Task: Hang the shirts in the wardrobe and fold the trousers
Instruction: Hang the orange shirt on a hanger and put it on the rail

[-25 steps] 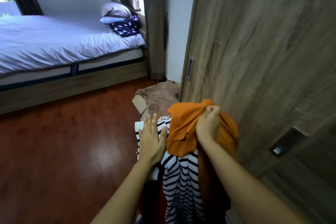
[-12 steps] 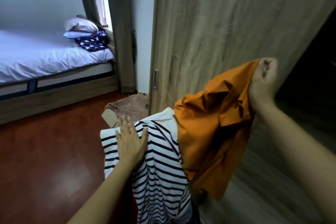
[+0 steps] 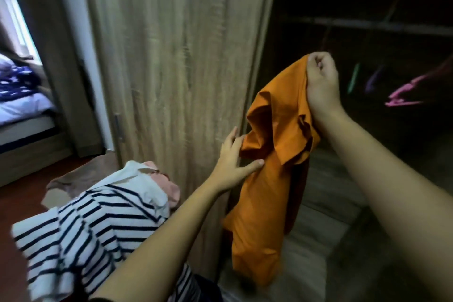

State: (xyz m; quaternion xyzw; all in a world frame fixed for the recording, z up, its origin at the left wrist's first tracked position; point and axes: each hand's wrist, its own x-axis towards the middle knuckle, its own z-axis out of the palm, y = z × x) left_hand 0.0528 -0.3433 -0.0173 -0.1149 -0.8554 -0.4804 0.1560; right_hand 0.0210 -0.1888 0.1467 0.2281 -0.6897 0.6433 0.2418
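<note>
Dark open wardrobe (image 3: 367,32) ahead, coloured hangers (image 3: 404,91) inside. I see the right hand (image 3: 321,81) clenched on the orange shirt (image 3: 264,203) top edge, shirt dangling at the opening; left hand (image 3: 232,162) straight-fingered, touching its folds. Looks light, floppy; I'd take the shoulders

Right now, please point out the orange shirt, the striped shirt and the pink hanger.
orange shirt (image 3: 259,203), head view, on the hanging cloth below the collar.
striped shirt (image 3: 98,223), head view, on its striped middle.
pink hanger (image 3: 402,92), head view, on its thick arm.
</note>
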